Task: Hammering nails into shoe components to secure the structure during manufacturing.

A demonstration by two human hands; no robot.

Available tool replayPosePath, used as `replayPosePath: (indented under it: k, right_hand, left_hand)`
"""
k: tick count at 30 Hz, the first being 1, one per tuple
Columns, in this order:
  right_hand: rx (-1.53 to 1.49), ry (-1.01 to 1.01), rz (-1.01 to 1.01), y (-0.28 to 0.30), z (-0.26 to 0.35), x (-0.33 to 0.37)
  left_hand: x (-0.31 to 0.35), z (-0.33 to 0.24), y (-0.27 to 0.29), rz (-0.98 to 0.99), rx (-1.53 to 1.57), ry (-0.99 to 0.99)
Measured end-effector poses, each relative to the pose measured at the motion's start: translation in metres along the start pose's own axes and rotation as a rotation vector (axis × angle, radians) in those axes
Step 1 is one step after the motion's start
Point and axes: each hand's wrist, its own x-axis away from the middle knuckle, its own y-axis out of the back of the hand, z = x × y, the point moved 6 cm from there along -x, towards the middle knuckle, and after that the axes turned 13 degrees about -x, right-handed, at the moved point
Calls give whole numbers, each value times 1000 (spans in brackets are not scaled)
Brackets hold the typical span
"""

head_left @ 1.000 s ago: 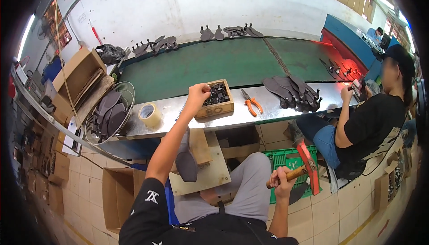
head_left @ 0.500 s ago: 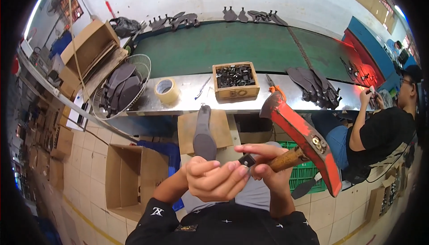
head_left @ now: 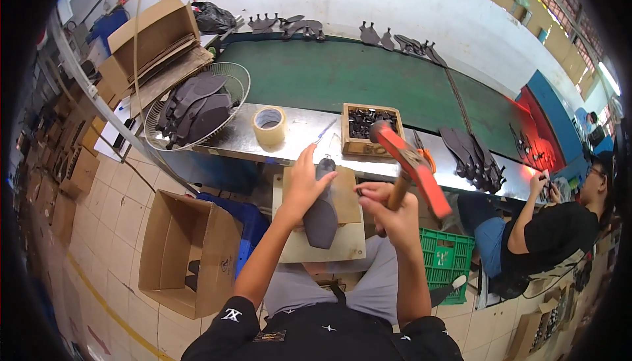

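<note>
In front of me a dark grey shoe sole (head_left: pixel 320 225) lies lengthwise on a tan board (head_left: pixel 347 206). My left hand (head_left: pixel 303 188) is at its narrow far end, fingers stretched out and thumb apart, the thumb lying over the sole. My right hand (head_left: pixel 394 215) is closed round the wooden handle of a hammer (head_left: pixel 421 175) with a worn red head, which points up and away. Between that hand's thumb and forefinger sticks out a small black piece (head_left: pixel 359 192); its shape is mostly hidden.
On the metal ledge stand a wooden box (head_left: pixel 370 146) of small black parts, a tape roll (head_left: pixel 270 126), orange-handled pliers (head_left: pixel 424 152) and stacked soles (head_left: pixel 469 157). A wire basket (head_left: pixel 245 88) holds more soles. A green conveyor belt (head_left: pixel 342 71) lies behind. A co-worker (head_left: pixel 559 232) sits right.
My hands have moved apart. The left went from beside the black piece to the sole; the right lowered with hammer and piece. The view has shifted, showing the board more fully.
</note>
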Motion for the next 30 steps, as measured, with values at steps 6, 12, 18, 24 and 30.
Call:
replayPosePath:
  k: [6,12,18,24,30]
  right_hand:
    - [219,-192,66,8,-66,-48]
    - [202,-222,139,0,-94,-67]
    - [428,-78,291,-7,-104,-72]
    - [729,167,383,-17,-82,-60]
    - [578,69,288,-17,-67,-54]
  left_hand:
    - [24,38,-57,507,222,193]
    - [36,27,-24,456,154,49]
    - [41,31,-16,425,201,77]
    - [27,22,-5,376,357,60]
    - [35,38,-27,581,394,246]
